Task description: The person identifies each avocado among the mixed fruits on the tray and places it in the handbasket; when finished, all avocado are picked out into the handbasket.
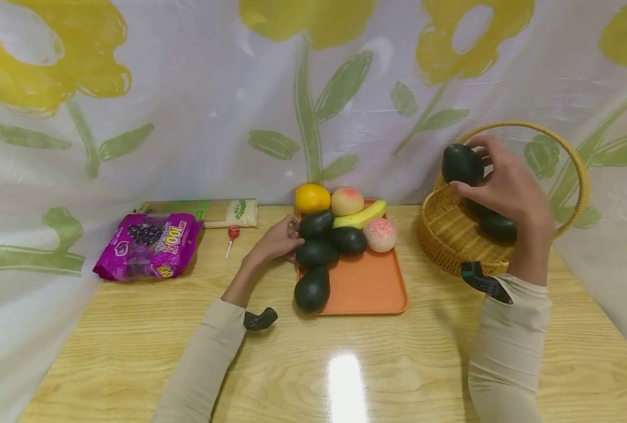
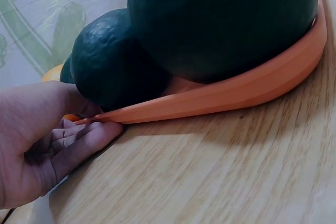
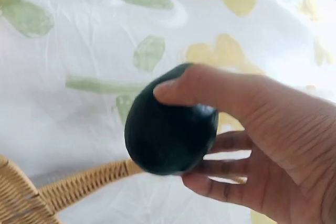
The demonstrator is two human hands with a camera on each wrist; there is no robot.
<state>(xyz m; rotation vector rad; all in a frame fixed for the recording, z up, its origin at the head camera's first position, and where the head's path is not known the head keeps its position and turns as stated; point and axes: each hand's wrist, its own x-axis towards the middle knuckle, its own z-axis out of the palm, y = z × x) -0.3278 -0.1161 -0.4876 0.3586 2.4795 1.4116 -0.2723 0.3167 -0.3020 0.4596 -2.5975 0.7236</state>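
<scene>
My right hand [image 1: 516, 185] holds a dark green avocado [image 1: 458, 164] up over the back of the wicker basket [image 1: 442, 232]. In the right wrist view, its thumb lies across the avocado [image 3: 165, 135] with the fingers round the far side. More avocados [image 1: 497, 228] lie inside the basket, partly hidden by the hand. At the left edge of the orange tray [image 1: 366, 288], my left hand [image 1: 276, 241] pinches the rim [image 2: 220, 98], with fingers under it. Several avocados [image 1: 312, 289] fill the tray's left side, beside a banana [image 1: 363, 216], two peaches [image 1: 380, 235] and a yellow-orange fruit [image 1: 312, 198].
Left of the tray lies a red lollipop [image 1: 233, 233]. A purple grape-printed bag [image 1: 147, 247] and a flat brown-and-green packet [image 1: 223, 212] sit farther left. The basket's tall handle [image 1: 583, 176] arches behind my right hand. A flower-printed curtain [image 1: 202, 117] hangs along the table's back edge.
</scene>
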